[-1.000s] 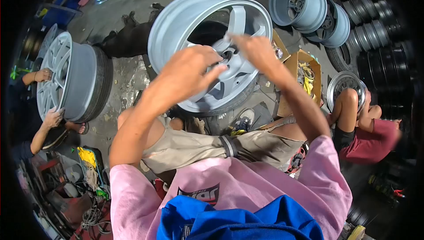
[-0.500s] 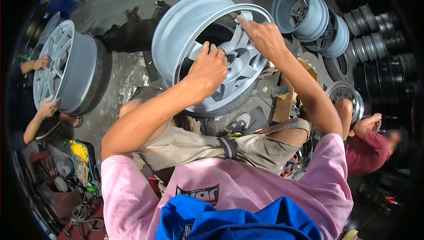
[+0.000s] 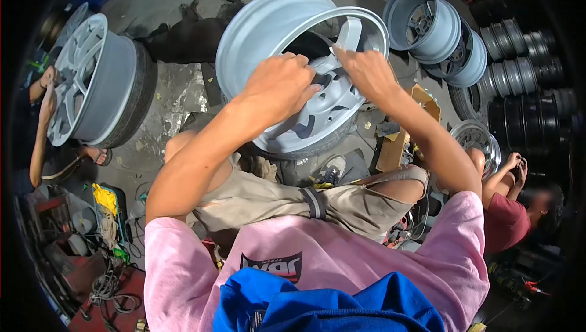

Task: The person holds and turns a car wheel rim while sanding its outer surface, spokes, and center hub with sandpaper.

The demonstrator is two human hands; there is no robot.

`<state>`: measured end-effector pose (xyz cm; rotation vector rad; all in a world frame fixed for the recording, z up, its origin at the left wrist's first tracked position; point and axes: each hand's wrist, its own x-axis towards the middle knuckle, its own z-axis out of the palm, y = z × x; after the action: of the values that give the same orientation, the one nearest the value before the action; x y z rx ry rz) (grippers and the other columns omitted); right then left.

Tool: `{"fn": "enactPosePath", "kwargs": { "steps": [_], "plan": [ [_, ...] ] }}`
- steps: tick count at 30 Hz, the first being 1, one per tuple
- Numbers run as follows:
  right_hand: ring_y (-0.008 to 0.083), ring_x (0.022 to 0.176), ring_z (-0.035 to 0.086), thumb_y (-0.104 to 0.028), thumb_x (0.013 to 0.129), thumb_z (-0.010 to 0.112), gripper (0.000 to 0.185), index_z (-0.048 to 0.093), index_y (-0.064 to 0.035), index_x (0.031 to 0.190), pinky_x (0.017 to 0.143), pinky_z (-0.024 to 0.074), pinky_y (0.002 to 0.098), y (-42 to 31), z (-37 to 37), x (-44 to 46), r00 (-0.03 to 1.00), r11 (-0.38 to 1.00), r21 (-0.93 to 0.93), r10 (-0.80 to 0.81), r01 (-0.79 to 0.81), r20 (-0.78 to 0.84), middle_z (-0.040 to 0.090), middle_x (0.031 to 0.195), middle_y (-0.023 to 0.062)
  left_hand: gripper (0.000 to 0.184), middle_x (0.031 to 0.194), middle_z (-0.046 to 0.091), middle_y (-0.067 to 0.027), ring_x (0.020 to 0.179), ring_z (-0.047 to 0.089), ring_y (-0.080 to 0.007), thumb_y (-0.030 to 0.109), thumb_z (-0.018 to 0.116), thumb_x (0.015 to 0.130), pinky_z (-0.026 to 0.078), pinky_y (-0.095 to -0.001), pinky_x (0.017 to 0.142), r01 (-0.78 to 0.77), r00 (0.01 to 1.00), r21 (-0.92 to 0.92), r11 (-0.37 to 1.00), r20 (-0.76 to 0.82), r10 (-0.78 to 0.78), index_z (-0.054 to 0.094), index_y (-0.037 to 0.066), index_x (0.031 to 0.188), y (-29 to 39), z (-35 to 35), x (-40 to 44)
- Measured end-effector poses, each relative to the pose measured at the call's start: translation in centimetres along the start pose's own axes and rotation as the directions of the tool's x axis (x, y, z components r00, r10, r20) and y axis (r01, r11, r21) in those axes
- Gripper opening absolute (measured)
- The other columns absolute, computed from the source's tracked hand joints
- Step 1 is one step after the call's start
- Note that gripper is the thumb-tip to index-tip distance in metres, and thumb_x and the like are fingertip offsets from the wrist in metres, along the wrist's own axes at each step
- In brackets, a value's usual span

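A grey-painted wheel rim (image 3: pixel 268 21) leans tilted over a tyre in front of my knees, its spoked face toward me. My left hand (image 3: pixel 279 86) is closed over the left side of the spokes near the hub, fingers curled and thumb toward the centre; what it grips is hidden. My right hand (image 3: pixel 366 72) is closed at the spokes right of the hub, with its index finger pointing along a spoke (image 3: pixel 349 34). Anything beneath its fingertips is too small to make out.
At the left, a person's hands (image 3: pixel 49 82) touch another grey rim (image 3: pixel 112 82) on a tyre. Stacked rims (image 3: pixel 448 27) stand at the upper right. A dark animal (image 3: pixel 186 40) lies behind my rim. A person in a red shirt (image 3: pixel 505 222) sits right, near a cardboard box (image 3: pixel 394 152).
My left hand has moved slightly up and toward the hub. My right hand has come down the spoke from near the rim's edge. The co-worker's hands at the left are closer together.
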<state>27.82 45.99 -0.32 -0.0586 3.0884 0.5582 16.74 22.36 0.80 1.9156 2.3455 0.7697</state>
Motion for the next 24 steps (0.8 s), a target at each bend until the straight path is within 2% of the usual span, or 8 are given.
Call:
{"fn": "enactPosePath", "kwargs": {
  "steps": [4,11,12,15,17,19,22,24],
  "plan": [
    [0.0299,0.071,0.075,-0.006,0.087,0.063,0.049,0.064,-0.0054,0.136,0.060,0.0577,0.0420,3.5,-0.7,2.3,0.947,0.999,0.040,0.027,-0.015,-0.320,0.076,0.089,0.0149,0.022,0.092,0.072,-0.0164,0.087,0.068,-0.0395,0.023,0.072,0.094,0.055,-0.0465,0.076,-0.021,0.995,-0.108,0.994,-0.095,0.010,0.076,0.001,0.098,0.0,-1.8,1.2],
    [0.0294,0.072,0.075,-0.005,0.089,0.061,0.049,0.061,-0.0072,0.138,0.063,0.0587,0.0415,1.0,-0.6,0.7,0.999,0.999,-0.007,-0.031,0.031,0.018,0.076,0.093,0.0149,0.026,0.086,0.072,-0.0167,0.073,0.066,-0.0335,0.023,0.073,0.096,0.051,-0.0394,0.069,0.029,0.879,-0.225,0.974,-0.458,-0.132,0.074,-0.002,0.095,-4.3,-4.9,1.9],
    [0.0290,0.073,0.075,-0.005,0.090,0.060,0.044,0.062,-0.0066,0.133,0.062,0.0587,0.0414,1.9,-0.5,1.0,0.989,1.000,-0.003,-0.030,0.030,-0.142,0.076,0.095,0.0149,0.028,0.084,0.072,-0.0152,0.070,0.064,-0.0266,0.024,0.072,0.098,0.050,-0.0356,0.069,0.081,0.875,-0.234,0.969,-0.449,-0.182,0.074,-0.004,0.097,-5.0,-5.0,1.9],
    [0.0313,0.070,0.074,-0.007,0.090,0.062,0.039,0.063,-0.0053,0.129,0.062,0.0586,0.0424,1.4,-0.5,1.8,0.975,0.997,0.069,0.033,-0.018,-0.221,0.076,0.091,0.0154,0.035,0.078,0.071,-0.0111,0.068,0.060,-0.0168,0.031,0.069,0.100,0.049,-0.0330,0.068,0.170,0.871,-0.262,0.950,-0.411,-0.269,0.075,-0.004,0.099,-7.8,-4.4,2.0],
    [0.0347,0.068,0.073,-0.010,0.090,0.063,0.036,0.066,-0.0043,0.126,0.061,0.0579,0.0433,-0.4,0.7,1.2,0.990,0.993,0.040,-0.117,0.114,0.084,0.074,0.083,0.0158,0.035,0.079,0.072,-0.0156,0.067,0.062,-0.0245,0.032,0.069,0.098,0.051,-0.0369,0.069,0.204,0.868,-0.288,0.936,-0.388,-0.309,0.076,-0.002,0.100,-9.0,-4.2,2.1],
    [0.0371,0.066,0.071,-0.012,0.090,0.064,0.034,0.069,-0.0039,0.123,0.061,0.0568,0.0449,-0.7,0.3,1.0,0.983,0.974,0.140,-0.166,0.175,-0.076,0.072,0.075,0.0183,0.035,0.080,0.072,-0.0202,0.066,0.064,-0.0322,0.033,0.069,0.097,0.053,-0.0408,0.070,0.248,0.862,-0.321,0.914,-0.359,-0.359,0.077,-0.001,0.101,-9.6,-4.3,2.1],
    [0.0384,0.067,0.071,-0.017,0.094,0.064,0.032,0.070,-0.0067,0.123,0.061,0.0564,0.0468,1.3,0.2,2.2,0.961,0.978,0.207,0.070,-0.013,-0.268,0.069,0.073,0.0229,0.035,0.074,0.069,-0.0207,0.063,0.060,-0.0308,0.033,0.069,0.097,0.051,-0.0407,0.068,0.260,0.879,-0.329,0.908,-0.308,-0.363,0.077,-0.001,0.101,-9.4,-3.6,2.3],
    [0.0382,0.068,0.071,-0.017,0.095,0.063,0.030,0.070,-0.0069,0.123,0.060,0.0561,0.0473,-0.8,1.9,1.1,0.982,0.978,0.206,0.053,-0.014,-0.181,0.070,0.075,0.0223,0.036,0.074,0.066,-0.0215,0.062,0.057,-0.0312,0.033,0.068,0.097,0.050,-0.0414,0.068,0.181,0.873,-0.398,0.899,-0.356,-0.333,0.074,-0.002,0.099,-8.6,-3.2,2.3]
  ]
}}
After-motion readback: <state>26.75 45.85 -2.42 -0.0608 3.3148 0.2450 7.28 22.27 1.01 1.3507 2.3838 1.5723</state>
